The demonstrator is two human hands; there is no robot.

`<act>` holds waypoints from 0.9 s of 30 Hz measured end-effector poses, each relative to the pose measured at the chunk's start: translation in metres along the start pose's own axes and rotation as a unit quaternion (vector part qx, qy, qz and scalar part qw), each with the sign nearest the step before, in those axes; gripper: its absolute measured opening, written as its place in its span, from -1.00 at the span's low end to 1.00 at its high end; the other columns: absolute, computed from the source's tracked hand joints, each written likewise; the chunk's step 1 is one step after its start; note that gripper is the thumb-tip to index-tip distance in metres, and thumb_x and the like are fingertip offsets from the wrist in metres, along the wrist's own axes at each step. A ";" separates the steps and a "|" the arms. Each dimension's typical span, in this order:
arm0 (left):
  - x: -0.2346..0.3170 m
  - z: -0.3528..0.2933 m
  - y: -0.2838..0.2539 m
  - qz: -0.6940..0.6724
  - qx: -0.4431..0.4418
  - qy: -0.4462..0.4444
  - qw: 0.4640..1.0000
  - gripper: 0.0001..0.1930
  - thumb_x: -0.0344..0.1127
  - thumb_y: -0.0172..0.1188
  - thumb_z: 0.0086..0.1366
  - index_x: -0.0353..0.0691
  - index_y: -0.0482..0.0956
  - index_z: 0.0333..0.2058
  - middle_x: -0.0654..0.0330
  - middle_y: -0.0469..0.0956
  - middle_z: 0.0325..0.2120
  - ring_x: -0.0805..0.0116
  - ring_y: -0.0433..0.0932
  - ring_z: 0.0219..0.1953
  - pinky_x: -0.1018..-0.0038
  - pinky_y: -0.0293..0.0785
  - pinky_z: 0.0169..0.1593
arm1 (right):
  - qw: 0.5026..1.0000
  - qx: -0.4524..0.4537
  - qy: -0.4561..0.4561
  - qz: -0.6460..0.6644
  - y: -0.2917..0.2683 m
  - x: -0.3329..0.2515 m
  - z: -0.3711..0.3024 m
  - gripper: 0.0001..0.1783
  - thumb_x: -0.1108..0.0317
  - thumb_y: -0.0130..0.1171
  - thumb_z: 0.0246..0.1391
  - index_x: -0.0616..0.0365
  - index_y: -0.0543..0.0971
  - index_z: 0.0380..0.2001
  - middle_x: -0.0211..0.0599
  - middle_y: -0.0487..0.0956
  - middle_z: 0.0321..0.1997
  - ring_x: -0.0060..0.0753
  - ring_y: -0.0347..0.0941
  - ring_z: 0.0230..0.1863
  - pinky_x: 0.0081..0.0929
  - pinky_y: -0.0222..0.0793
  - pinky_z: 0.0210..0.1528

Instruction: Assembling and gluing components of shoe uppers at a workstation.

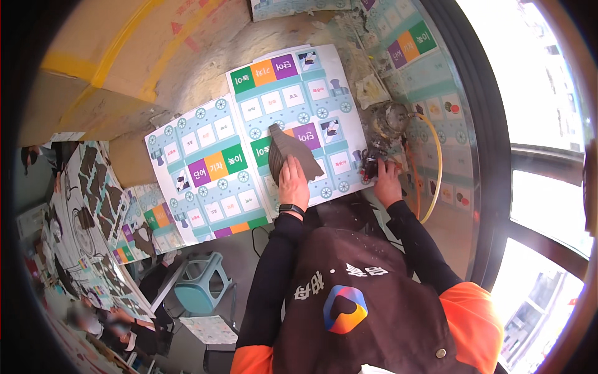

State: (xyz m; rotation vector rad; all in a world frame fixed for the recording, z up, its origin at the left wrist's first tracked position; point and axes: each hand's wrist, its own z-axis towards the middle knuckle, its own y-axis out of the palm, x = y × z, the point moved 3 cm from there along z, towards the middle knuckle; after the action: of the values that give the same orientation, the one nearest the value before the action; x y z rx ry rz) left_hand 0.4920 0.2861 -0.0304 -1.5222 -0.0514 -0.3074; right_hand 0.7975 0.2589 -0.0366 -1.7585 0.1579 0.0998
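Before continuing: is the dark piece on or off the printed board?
On: the dark piece covers part of the printed board, left hand atop.

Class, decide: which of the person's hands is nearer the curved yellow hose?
Right. The right hand is at a small dark device, just left of the curved yellow hose; the left hand lies farther left on a flat grey-brown piece.

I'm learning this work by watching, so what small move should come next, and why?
Probably bring the small dark device leftward to the dark brown piece: the right hand has its fingers at the device, beside the printed sheets, while the left hand lies on the piece, apparently steadying it.
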 end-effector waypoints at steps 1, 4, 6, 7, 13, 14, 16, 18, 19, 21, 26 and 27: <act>0.003 0.002 0.000 -0.019 -0.004 -0.003 1.000 -0.51 -0.48 -0.02 0.31 -0.52 0.36 0.21 -0.07 0.32 0.27 0.00 0.32 0.28 0.25 0.33 0.31 | 1.000 0.021 -0.008 0.006 -0.001 0.002 0.004 -0.25 0.52 0.25 -0.10 0.19 0.31 0.25 0.13 0.32 0.12 0.32 0.38 0.13 -0.03 0.47 0.09; -0.001 0.012 0.000 -0.046 -0.003 -0.019 0.999 -0.52 -0.49 -0.02 0.31 -0.53 0.36 0.20 -0.08 0.33 0.26 -0.02 0.33 0.28 0.24 0.33 0.31 | 1.000 -0.011 -0.012 -0.004 0.001 0.003 0.022 -0.25 0.49 0.27 -0.12 0.14 0.33 0.23 0.11 0.30 0.13 0.31 0.40 0.11 -0.02 0.47 0.05; -0.009 0.011 0.001 -0.048 -0.003 -0.037 0.998 -0.53 -0.50 -0.02 0.29 -0.54 0.39 0.18 -0.09 0.35 0.24 -0.02 0.34 0.26 0.23 0.32 0.31 | 0.999 -0.029 0.011 0.020 -0.015 -0.022 0.026 -0.31 0.48 0.26 -0.11 0.12 0.36 0.18 0.08 0.33 0.10 0.27 0.43 0.07 0.00 0.47 0.01; -0.013 0.010 0.001 -0.050 -0.003 -0.041 0.998 -0.53 -0.50 -0.02 0.29 -0.54 0.39 0.18 -0.09 0.35 0.24 -0.02 0.34 0.26 0.23 0.32 0.31 | 0.997 -0.045 0.040 0.046 -0.025 -0.035 0.028 -0.37 0.46 0.26 -0.11 0.09 0.40 0.13 0.05 0.35 0.06 0.23 0.47 0.02 0.02 0.48 -0.02; -0.034 -0.002 0.004 -0.072 -0.002 -0.031 0.997 -0.48 -0.50 -0.01 0.26 -0.53 0.35 0.21 -0.10 0.31 0.28 -0.04 0.28 0.31 0.22 0.27 0.35 | 0.898 -0.186 -0.027 0.397 -0.066 -0.127 0.051 -0.62 0.48 0.20 -0.08 0.14 0.51 -0.11 -0.14 0.61 -0.31 -0.04 0.60 -0.31 -0.17 0.53 -0.21; -0.038 -0.008 0.008 -0.065 0.002 -0.031 0.997 -0.46 -0.49 0.00 0.26 -0.53 0.33 0.23 -0.10 0.29 0.30 -0.04 0.27 0.33 0.20 0.26 0.35 | 0.857 -0.236 0.022 0.458 -0.077 -0.157 0.058 -0.65 0.48 0.19 -0.07 0.16 0.52 -0.12 -0.18 0.63 -0.36 -0.16 0.60 -0.37 -0.26 0.53 -0.28; -0.040 -0.011 0.016 -0.060 0.007 -0.035 0.998 -0.43 -0.48 0.00 0.26 -0.51 0.28 0.27 -0.09 0.25 0.33 -0.05 0.25 0.34 0.16 0.25 0.36 | 0.807 -0.307 0.058 0.502 -0.080 -0.201 0.076 -0.68 0.47 0.17 -0.06 0.19 0.53 -0.15 -0.27 0.64 -0.43 -0.36 0.59 -0.46 -0.38 0.53 -0.39; -0.037 -0.009 0.018 -0.077 0.011 -0.035 0.996 -0.44 -0.48 0.01 0.27 -0.50 0.28 0.26 -0.09 0.25 0.32 -0.05 0.26 0.34 0.17 0.26 0.35 | 0.794 -0.328 0.060 0.508 -0.068 -0.222 0.091 -0.73 0.44 0.14 -0.06 0.29 0.55 -0.23 -0.24 0.63 -0.47 -0.32 0.63 -0.45 -0.40 0.56 -0.45; -0.036 -0.007 0.019 -0.089 0.016 -0.035 0.995 -0.44 -0.48 0.01 0.27 -0.50 0.29 0.26 -0.09 0.25 0.32 -0.05 0.27 0.33 0.17 0.26 0.35 | 0.795 -0.328 0.062 0.507 -0.051 -0.221 0.098 -0.73 0.44 0.14 -0.06 0.29 0.55 -0.23 -0.24 0.63 -0.47 -0.32 0.63 -0.45 -0.40 0.56 -0.45; -0.038 -0.006 0.019 -0.097 0.016 -0.034 0.995 -0.45 -0.48 0.01 0.27 -0.49 0.29 0.25 -0.09 0.26 0.32 -0.05 0.28 0.33 0.17 0.27 0.34 | 0.850 -0.307 -0.078 0.420 -0.015 -0.221 0.111 -0.83 0.46 0.11 -0.08 0.36 0.58 -0.43 -0.13 0.65 -0.46 -0.24 0.64 -0.50 -0.36 0.57 -0.46; -0.047 -0.003 0.021 -0.118 0.013 -0.046 0.992 -0.44 -0.47 0.03 0.28 -0.48 0.29 0.26 -0.09 0.26 0.32 -0.04 0.28 0.34 0.18 0.30 0.33 | 0.856 -0.339 0.012 0.390 -0.034 -0.253 0.119 -0.80 0.47 0.05 -0.15 0.36 0.56 -0.70 -0.07 0.58 -0.64 -0.19 0.58 -0.64 -0.28 0.49 -0.52; -0.048 -0.003 0.022 -0.117 0.002 -0.049 0.992 -0.44 -0.47 0.03 0.27 -0.48 0.29 0.26 -0.09 0.26 0.32 -0.04 0.28 0.34 0.18 0.30 0.32 | 0.857 -0.334 0.027 0.391 -0.033 -0.254 0.120 -0.80 0.47 0.05 -0.14 0.36 0.55 -0.70 -0.09 0.56 -0.68 -0.20 0.57 -0.65 -0.30 0.46 -0.54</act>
State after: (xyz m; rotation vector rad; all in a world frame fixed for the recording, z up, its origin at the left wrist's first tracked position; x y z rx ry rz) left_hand 0.4504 0.2917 -0.0625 -1.5277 -0.3089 -0.4188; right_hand 0.5545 0.3960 0.0118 -2.2803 0.9786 0.7759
